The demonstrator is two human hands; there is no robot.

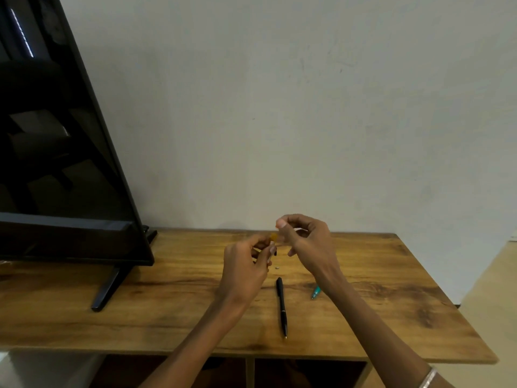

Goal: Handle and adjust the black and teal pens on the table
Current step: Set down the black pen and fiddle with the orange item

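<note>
I see both hands raised over bench (167,298), centre frame. Left hand (246,273) pinches small part with amber tip (272,238); too blurred to name. Right hand (305,242) curled, fingertips pinching something thin and pale. Black pen (281,306) flat on bench below hands. Teal pen (315,292) right of it, mostly hidden by right wrist. Dark monitor (56,135) at left.

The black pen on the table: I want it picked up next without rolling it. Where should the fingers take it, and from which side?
Pinch the black pen mid-barrel from straight above. It lies flat on the table, apart from other things, tip toward the person, so both long sides are open to the fingers.
</note>
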